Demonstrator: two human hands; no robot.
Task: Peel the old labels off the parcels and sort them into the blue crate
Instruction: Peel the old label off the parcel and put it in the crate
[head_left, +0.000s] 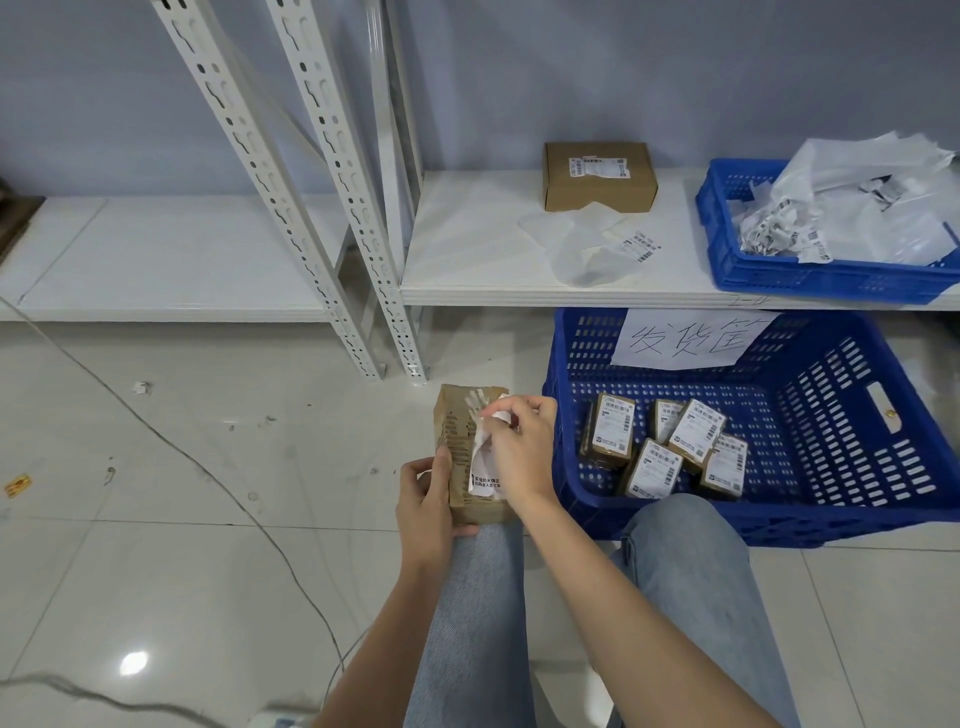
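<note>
Knees: two legs in light jeans (470, 623) stick out from the bottom edge, parcel propped on the left one.
Parcel: small brown cardboard box (457, 441) stood on end on the knee, top face scuffed with torn white paper bits.
Left hand: left hand (426, 499) wraps the parcel's left side, thumb on top, fingers curled round the edge, so that grip is closed tight on the box.
Right hand: right hand (519, 447) pinches the old label (485, 467), which is crumpled and half lifted off the box.
Big crate: blue crate (857, 467) sits on the floor just right of the hands, with a handwritten paper sign (685, 338) on its back wall.
Inside it: five or so small parcels (660, 452) with white labels facing up, bunched in the near left corner.
Shelf: white shelf (467, 249) above holds a bigger cardboard box (597, 176), a clear plastic bag (576, 244) and a second smaller blue crate (727, 249) stuffed with torn labels and plastic.
Floor: pale tiles (182, 519), a cable (208, 462) trailing across.
</note>
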